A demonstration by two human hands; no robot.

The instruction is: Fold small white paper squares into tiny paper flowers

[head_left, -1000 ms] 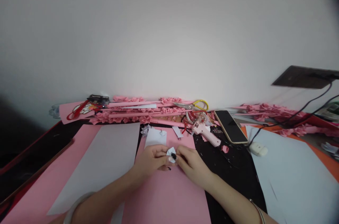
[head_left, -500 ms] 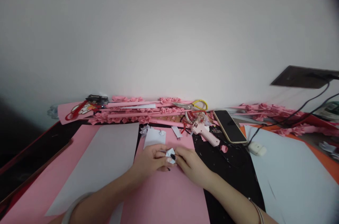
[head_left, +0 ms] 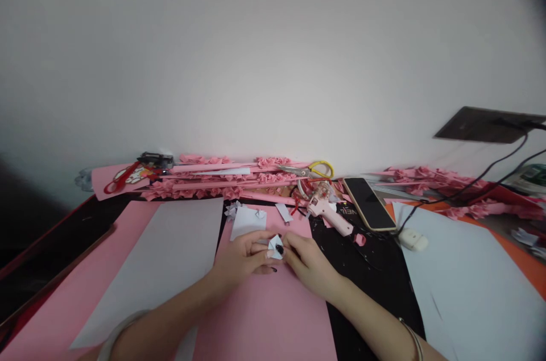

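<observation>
Where the two hands meet over the large pink paper sheet (head_left: 273, 315) near the front edge of the desk (head_left: 371, 270), they pinch a small folded white paper piece (head_left: 275, 247) between them. The left hand (head_left: 245, 256) is curled, its fingers bent inward and its thumb and fingertips closed on the left side of the piece; a dark-painted nail shows on top of the paper. The right hand (head_left: 309, 261) is likewise curled, its fingertips clamped on the right side of the same piece, so both hands grasp it together. The piece is held just above the pink sheet, though whether it touches the sheet cannot be told.

Just behind the hands, toward the back edge of the desk, a flat white paper rectangle (head_left: 247, 220) lies on the pink sheet, with a small white paper scrap (head_left: 284, 212) beside it. A large grey paper sheet (head_left: 166, 258) lies left of the hands. Toward the right edge, a pink hot glue gun (head_left: 326, 210) rests on the dark surface, and a smartphone with a dark screen (head_left: 369, 203) lies just beyond it. Along the back edge sit pink folded paper strips (head_left: 222, 179), yellow-handled scissors (head_left: 313, 169) and red-handled scissors (head_left: 123, 177)
</observation>
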